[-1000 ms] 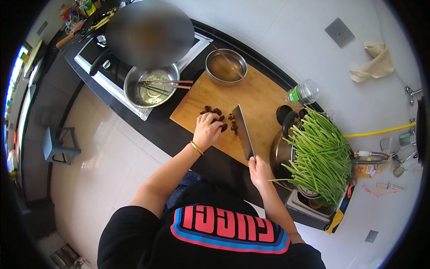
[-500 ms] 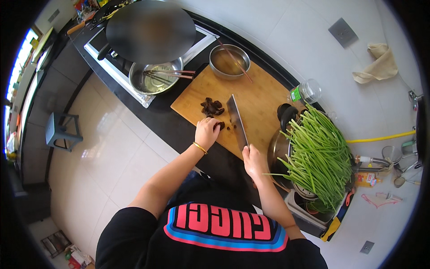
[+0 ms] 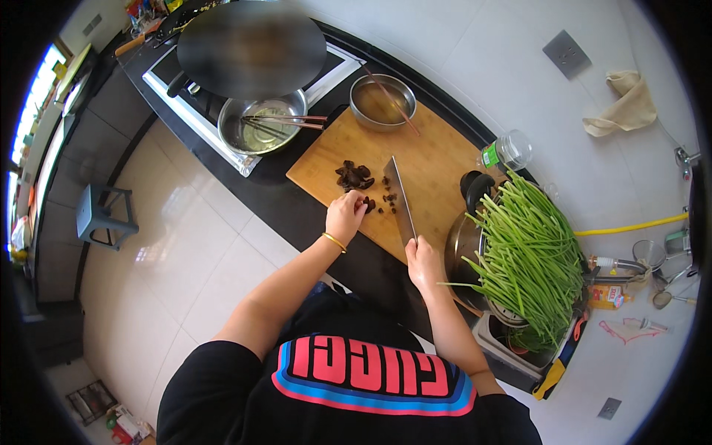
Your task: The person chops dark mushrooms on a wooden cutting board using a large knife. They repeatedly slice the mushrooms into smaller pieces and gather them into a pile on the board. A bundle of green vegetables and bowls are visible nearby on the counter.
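My right hand (image 3: 423, 262) is closed round the handle of a cleaver (image 3: 401, 199), whose blade points away from me over the wooden cutting board (image 3: 326, 159). To its left my left hand (image 3: 345, 215) has its fingers bent and pressed on a dark brown piece (image 3: 370, 205) that looks like soaked mushroom. Small chopped bits (image 3: 389, 198) lie between this piece and the blade. Just beyond my left fingertips sits a heap of larger dark mushroom pieces (image 3: 354, 176). The blade stands apart from the held piece.
A metal bowl of brownish liquid (image 3: 378, 104) with chopsticks across it stands on the board's far edge. Left of it, a steel pan (image 3: 259, 130) holds more chopsticks. Long green stalks (image 3: 523, 259) overhang a pot (image 3: 461, 248) at the right, near a clear jar (image 3: 512, 151).
The cleaver has shifted slightly to the right, away from my left fingers. More small chopped bits now show on the board beside the blade. My left hand stays at the dark piece.
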Demonstrator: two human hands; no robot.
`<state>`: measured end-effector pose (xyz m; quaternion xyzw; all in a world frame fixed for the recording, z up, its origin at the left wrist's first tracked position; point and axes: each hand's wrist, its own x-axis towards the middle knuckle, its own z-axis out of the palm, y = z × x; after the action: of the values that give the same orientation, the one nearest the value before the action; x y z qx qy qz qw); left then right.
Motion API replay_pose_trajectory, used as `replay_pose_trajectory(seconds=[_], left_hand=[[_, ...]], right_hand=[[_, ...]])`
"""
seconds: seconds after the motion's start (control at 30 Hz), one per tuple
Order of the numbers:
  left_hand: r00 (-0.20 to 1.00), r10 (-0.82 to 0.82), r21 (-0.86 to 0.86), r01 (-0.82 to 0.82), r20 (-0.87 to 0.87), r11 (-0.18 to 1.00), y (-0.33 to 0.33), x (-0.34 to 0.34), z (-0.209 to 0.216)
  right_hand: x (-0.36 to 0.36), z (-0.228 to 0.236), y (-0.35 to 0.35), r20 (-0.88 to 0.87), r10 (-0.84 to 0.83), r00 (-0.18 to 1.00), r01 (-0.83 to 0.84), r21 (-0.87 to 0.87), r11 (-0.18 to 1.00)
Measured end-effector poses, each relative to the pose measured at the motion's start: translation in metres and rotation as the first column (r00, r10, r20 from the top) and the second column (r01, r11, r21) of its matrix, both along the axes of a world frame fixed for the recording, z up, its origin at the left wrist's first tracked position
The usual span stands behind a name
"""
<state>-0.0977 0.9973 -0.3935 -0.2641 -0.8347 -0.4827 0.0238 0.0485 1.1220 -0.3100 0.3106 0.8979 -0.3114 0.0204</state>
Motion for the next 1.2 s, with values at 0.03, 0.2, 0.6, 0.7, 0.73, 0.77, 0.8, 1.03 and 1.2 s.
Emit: replay_pose_trajectory(seconds=[0.03, 0.2, 0.6, 0.7, 0.73, 0.77, 0.8, 1.03, 1.2], left_hand=[[1.000, 0.002, 0.014, -0.002, 0.000, 1.000, 0.001, -0.001, -0.001], [1.000, -0.013, 0.047, 0.014, -0.028, 0.999, -0.006, -0.001, 0.001], [0.975, -0.192, 0.023, 0.195, -0.110, 0.981, -0.006, -0.010, 0.016], [0.950, -0.312, -0.064, 0.313, 0.017, 0.948, -0.002, -0.018, 0.012], [0.963, -0.267, -0.045, 0.268, 0.023, 0.962, -0.001, -0.018, 0.013], [0.975, -0.221, -0.028, 0.222, 0.033, 0.975, 0.000, -0.016, 0.015], [0.984, -0.175, -0.011, 0.176, 0.045, 0.984, 0.001, -0.016, 0.016], [0.787, -0.476, -0.288, 0.387, -0.392, 0.876, -0.012, -0.009, -0.001], [0.732, -0.487, -0.274, 0.403, -0.476, 0.873, -0.022, -0.006, 0.000]], right_hand=[[0.000, -0.002, -0.001, -0.006, -0.010, 1.000, 0.010, 0.007, 1.000], [0.010, 0.002, 0.001, -0.092, 0.037, 0.995, -0.037, 0.004, 0.999], [0.036, -0.005, -0.009, -0.051, 0.019, 0.999, -0.025, -0.134, 0.991], [0.041, -0.018, -0.007, -0.043, -0.006, 0.999, -0.003, -0.197, 0.980], [0.041, -0.022, -0.005, -0.044, -0.014, 0.999, 0.004, -0.206, 0.979], [0.040, -0.023, -0.006, -0.049, -0.033, 0.998, 0.022, -0.205, 0.978], [0.038, -0.022, -0.005, -0.047, -0.033, 0.998, 0.025, -0.170, 0.985], [0.033, -0.028, 0.010, 0.013, -0.017, 1.000, 0.018, -0.092, 0.996], [0.027, -0.003, 0.005, 0.038, -0.081, 0.996, 0.088, -0.280, 0.956]])
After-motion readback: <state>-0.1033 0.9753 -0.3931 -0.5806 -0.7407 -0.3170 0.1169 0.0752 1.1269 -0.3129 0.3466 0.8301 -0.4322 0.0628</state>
